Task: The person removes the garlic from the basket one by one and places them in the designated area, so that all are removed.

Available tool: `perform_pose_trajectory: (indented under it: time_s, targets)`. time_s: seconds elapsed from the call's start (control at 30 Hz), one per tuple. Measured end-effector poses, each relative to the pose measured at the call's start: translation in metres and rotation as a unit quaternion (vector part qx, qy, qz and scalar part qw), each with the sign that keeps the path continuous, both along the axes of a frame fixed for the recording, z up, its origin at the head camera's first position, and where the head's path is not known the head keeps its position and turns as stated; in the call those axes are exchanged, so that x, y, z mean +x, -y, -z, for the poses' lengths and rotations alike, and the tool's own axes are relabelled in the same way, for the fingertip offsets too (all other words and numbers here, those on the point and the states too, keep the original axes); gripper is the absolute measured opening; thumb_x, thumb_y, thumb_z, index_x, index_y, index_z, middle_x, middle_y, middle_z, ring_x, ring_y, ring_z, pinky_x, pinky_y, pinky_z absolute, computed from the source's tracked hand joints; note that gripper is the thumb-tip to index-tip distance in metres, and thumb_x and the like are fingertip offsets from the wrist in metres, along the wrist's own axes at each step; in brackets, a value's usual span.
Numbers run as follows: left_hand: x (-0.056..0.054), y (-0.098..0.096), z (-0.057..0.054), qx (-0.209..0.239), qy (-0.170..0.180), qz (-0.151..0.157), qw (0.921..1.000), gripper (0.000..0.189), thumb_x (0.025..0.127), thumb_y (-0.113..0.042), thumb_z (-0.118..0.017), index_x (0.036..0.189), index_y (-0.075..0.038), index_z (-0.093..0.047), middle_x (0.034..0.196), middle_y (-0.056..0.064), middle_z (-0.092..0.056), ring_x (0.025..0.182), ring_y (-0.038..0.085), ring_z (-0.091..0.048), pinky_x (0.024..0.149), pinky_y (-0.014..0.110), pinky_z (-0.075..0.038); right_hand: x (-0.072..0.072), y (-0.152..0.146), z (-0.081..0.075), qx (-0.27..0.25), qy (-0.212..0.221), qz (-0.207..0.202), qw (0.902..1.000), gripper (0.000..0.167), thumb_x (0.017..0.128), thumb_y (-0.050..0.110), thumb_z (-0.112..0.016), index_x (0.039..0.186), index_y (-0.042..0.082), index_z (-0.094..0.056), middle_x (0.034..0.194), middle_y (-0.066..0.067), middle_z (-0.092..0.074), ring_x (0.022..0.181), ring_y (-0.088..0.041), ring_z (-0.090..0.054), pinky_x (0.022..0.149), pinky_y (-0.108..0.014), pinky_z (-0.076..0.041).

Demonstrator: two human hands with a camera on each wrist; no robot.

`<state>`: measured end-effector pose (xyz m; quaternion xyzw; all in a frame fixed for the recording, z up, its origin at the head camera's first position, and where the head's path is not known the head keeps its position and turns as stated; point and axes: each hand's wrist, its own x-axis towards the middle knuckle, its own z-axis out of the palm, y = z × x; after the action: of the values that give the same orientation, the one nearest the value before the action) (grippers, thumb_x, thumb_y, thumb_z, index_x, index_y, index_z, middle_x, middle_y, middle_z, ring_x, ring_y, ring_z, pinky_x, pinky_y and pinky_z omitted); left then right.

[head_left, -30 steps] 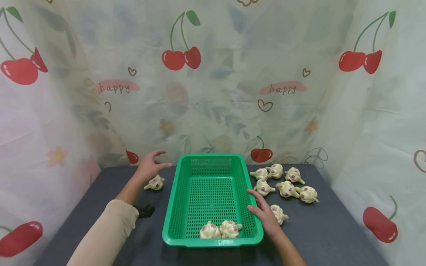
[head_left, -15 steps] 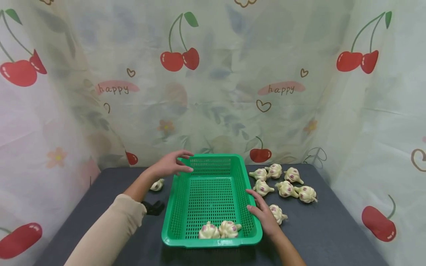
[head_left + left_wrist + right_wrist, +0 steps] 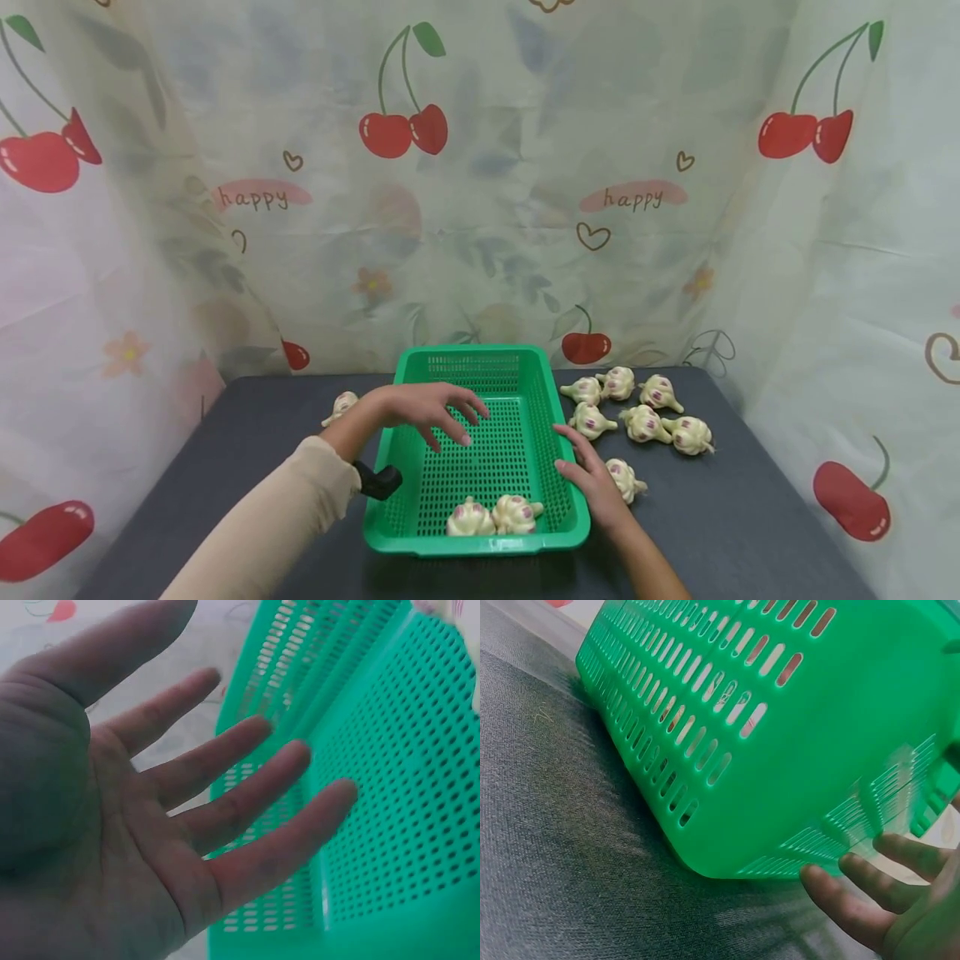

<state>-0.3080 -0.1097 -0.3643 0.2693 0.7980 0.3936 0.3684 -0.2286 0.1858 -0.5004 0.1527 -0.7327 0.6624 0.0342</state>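
Note:
Over the left half of a green perforated plastic basket (image 3: 475, 543) hangs my left hand (image 3: 435, 408), palm down, fingers spread and holding nothing. In the left wrist view its fingers (image 3: 247, 784) stand out loosely beside the basket wall. My right hand (image 3: 596, 483) rests at the basket's right rim, thumb and a finger lapping over it. The right wrist view has that hand's fingers (image 3: 847, 907) nearly straight by the outer wall. Two cream garlic bulbs with purple patches, a left one (image 3: 470, 518) and a right one (image 3: 516, 515), sit at the basket's near end.
Several garlic bulbs (image 3: 645, 423) lie in a group right of the basket. One more bulb (image 3: 622, 481) is beside my right hand. A single bulb (image 3: 342, 406) lies left of the basket, partly behind my left forearm. A printed curtain (image 3: 480, 275) surrounds the dark table (image 3: 720, 517).
My left hand has swung right and nearer, from above the lone bulb at the left to over the basket, staying empty. The right hand and the garlic have kept their places.

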Motion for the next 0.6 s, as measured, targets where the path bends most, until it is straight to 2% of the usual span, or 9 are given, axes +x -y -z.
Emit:
perform_pose_trajectory:
  time_s: [0.13, 0.23, 0.4, 0.6]
  targets:
    - [0.003, -0.012, 0.009, -0.016, 0.054, 0.013, 0.9983, 0.043, 0.088, -0.017, -0.074, 0.128, -0.016, -0.058, 0.132, 0.010, -0.052, 0.110, 0.025, -0.059, 0.078, 0.050, -0.053, 0.000, -0.001, -0.001, -0.011, 0.003, -0.012, 0.9999, 0.051, 0.098, 0.006, -0.050, 0.146, 0.003, -0.036, 0.137, -0.030, -0.045, 0.117, -0.035, -0.049, 0.087, -0.032, -0.047]
    - [0.005, -0.019, 0.017, -0.035, 0.082, 0.027, 0.9956, 0.040, 0.087, -0.016, -0.074, 0.125, -0.015, -0.059, 0.129, 0.013, -0.054, 0.109, 0.031, -0.058, 0.075, 0.051, -0.054, -0.001, 0.000, -0.002, -0.013, 0.004, -0.019, 0.9997, 0.051, 0.098, 0.007, -0.050, 0.146, 0.003, -0.035, 0.136, -0.031, -0.045, 0.117, -0.036, -0.050, 0.087, -0.033, -0.048]
    - [0.009, -0.033, 0.027, -0.083, 0.107, 0.058, 0.9891, 0.037, 0.087, -0.014, -0.073, 0.122, -0.014, -0.061, 0.118, 0.011, -0.060, 0.107, 0.039, -0.059, 0.075, 0.053, -0.053, -0.002, 0.000, -0.003, -0.013, 0.002, -0.016, 0.9998, 0.050, 0.097, 0.006, -0.050, 0.146, 0.002, -0.036, 0.132, -0.031, -0.048, 0.114, -0.036, -0.052, 0.086, -0.033, -0.048]
    - [0.013, -0.048, 0.039, -0.139, 0.112, 0.066, 0.9817, 0.034, 0.086, -0.012, -0.074, 0.119, -0.013, -0.064, 0.110, 0.006, -0.062, 0.097, 0.028, -0.063, 0.077, 0.054, -0.052, -0.001, -0.001, -0.001, -0.016, 0.004, -0.013, 0.9998, 0.051, 0.097, 0.006, -0.051, 0.146, 0.002, -0.036, 0.132, -0.031, -0.048, 0.114, -0.035, -0.052, 0.086, -0.032, -0.048]
